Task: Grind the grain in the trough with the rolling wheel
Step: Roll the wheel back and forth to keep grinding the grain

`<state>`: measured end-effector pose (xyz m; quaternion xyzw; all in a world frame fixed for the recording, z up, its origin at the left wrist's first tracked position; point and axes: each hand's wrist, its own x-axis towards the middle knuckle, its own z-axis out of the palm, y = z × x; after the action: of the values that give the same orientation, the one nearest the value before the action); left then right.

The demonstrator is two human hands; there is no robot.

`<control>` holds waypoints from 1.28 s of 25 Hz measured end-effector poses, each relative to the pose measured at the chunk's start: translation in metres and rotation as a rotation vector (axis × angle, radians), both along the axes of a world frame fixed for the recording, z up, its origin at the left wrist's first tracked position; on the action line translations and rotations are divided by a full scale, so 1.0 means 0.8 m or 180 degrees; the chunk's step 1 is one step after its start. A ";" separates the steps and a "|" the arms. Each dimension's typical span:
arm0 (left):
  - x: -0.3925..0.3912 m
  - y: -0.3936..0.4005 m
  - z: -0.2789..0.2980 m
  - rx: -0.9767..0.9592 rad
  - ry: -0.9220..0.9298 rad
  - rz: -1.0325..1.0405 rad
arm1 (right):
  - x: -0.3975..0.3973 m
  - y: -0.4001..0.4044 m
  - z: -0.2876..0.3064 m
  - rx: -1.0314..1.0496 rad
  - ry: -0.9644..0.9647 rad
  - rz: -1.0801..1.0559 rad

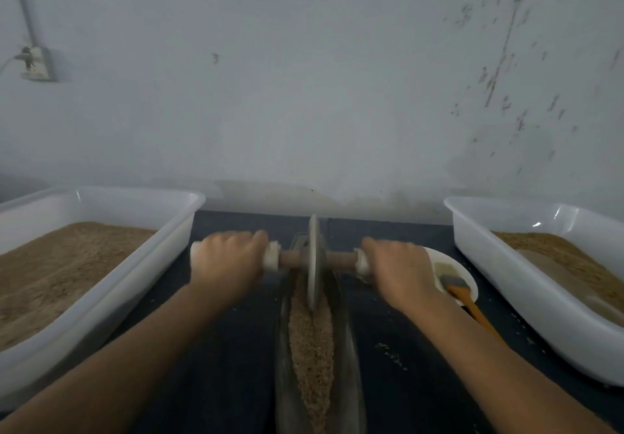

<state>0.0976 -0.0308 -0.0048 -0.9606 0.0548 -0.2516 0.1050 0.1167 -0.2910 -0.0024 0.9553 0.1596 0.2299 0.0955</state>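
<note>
A long dark metal trough (354, 366) runs away from me down the middle of the table, filled with brown grain (310, 342). A thin grey rolling wheel (314, 261) stands on edge in the grain near the trough's far end. A wooden axle (341, 259) with white-wrapped ends passes through the wheel. My left hand (226, 261) is closed around the left handle. My right hand (398, 268) is closed around the right handle. Both arms are stretched forward.
A white plastic tub (175, 231) of brown grain stands at the left, and another white tub (472, 241) at the right. A white plate (467, 271) with a brush whose handle is orange (472, 308) lies behind my right hand. Loose grains (391, 354) dot the dark table. A wall rises just behind.
</note>
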 end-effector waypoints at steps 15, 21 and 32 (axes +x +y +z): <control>-0.092 0.017 -0.020 0.0169 0.0271 -0.0263 | -0.084 -0.011 0.000 -0.0430 0.0227 0.0360; 0.019 0.002 -0.002 -0.0279 0.0263 0.0118 | 0.022 0.023 0.008 -0.0213 -0.0158 0.0077; -0.131 0.023 -0.004 0.0232 -0.0039 -0.0900 | -0.122 -0.041 -0.010 -0.0084 0.0216 0.0902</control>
<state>-0.0071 -0.0123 -0.0082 -0.9372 0.1981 -0.2676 0.1036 0.0190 -0.3241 -0.0107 0.9291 0.2989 0.2065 0.0693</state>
